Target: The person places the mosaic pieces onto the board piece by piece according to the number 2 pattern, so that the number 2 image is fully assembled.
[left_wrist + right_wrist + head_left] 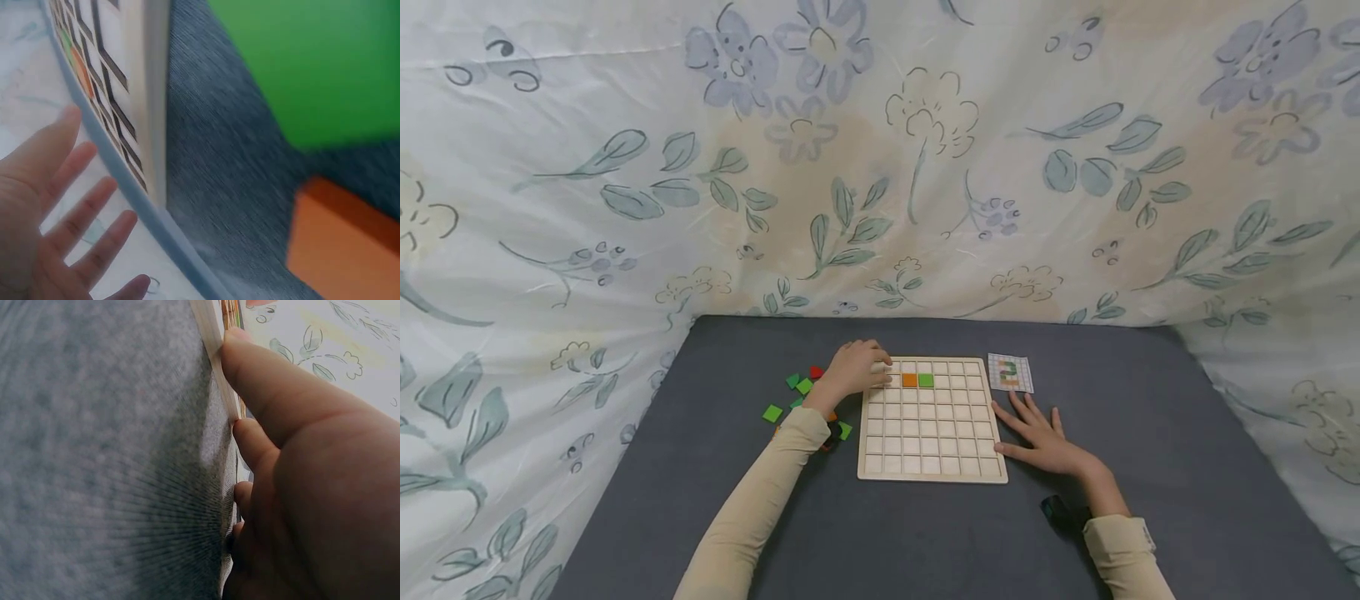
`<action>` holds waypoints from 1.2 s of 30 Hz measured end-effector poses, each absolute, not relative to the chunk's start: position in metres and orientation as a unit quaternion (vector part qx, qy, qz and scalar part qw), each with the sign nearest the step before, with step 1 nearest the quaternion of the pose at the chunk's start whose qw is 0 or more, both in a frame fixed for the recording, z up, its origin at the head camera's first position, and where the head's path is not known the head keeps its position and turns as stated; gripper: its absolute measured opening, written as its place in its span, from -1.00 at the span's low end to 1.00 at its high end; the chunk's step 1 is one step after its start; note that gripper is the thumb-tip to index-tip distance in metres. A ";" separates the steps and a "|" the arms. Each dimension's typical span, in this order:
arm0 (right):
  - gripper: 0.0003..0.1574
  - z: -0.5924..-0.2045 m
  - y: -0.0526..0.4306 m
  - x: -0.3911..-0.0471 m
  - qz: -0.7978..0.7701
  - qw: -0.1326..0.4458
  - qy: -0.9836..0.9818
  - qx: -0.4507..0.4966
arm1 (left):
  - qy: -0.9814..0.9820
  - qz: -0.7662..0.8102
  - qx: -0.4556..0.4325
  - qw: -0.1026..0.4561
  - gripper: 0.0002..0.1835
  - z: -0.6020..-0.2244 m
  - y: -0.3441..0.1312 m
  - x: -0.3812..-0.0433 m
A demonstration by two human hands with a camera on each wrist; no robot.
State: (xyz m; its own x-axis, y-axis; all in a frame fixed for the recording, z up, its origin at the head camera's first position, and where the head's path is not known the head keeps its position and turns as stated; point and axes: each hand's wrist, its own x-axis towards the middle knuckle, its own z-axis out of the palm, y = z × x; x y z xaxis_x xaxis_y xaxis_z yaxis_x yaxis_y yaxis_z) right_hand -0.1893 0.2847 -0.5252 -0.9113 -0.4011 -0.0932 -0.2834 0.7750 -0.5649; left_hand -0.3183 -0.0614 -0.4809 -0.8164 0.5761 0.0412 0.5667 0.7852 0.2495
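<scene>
While the left hand (852, 371) is reaching over the grid board's (928, 433) upper-left corner, loose tiles (772, 412) are crowding the sleeve (760, 508).
Left fingers are splaying, gripping nothing visible; a dragging cuff could be scattering tiles. Right hand (1041, 435), fingers spread, is touching the board's right edge; uneven pressure might be skewing it, jogging the seated orange tile (909, 381) and green tile (926, 381). Picture card (1010, 373) is hemming that side; tabletop (925, 542) is giving room nearer the person.

Grid board (928, 427) on the surface (955, 533)
Loose tiles (772, 412) lie left, a card (1010, 373) right; two tiles (926, 380) sit in far cells.
</scene>
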 end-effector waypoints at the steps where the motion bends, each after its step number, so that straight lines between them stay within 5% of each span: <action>1: -0.09 -0.525 0.285 -0.189 -0.282 0.105 0.936 -0.183 | 0.945 0.129 0.301 0.018 -0.67 -0.481 -0.064 -0.318; 36: -0.08 -0.526 0.285 -0.189 -0.282 0.104 0.936 -0.181 | 0.966 0.108 0.234 0.011 -0.65 -0.487 -0.131 -0.318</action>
State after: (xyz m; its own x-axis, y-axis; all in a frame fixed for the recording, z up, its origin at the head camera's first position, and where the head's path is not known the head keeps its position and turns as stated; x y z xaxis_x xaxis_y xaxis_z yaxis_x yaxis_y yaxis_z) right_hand -0.1893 0.2845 -0.5256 -0.9125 -0.3984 -0.0927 -0.2811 0.7753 -0.5656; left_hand -0.3181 -0.1305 -0.4874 -0.8901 0.4549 0.0286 0.4501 0.8672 0.2131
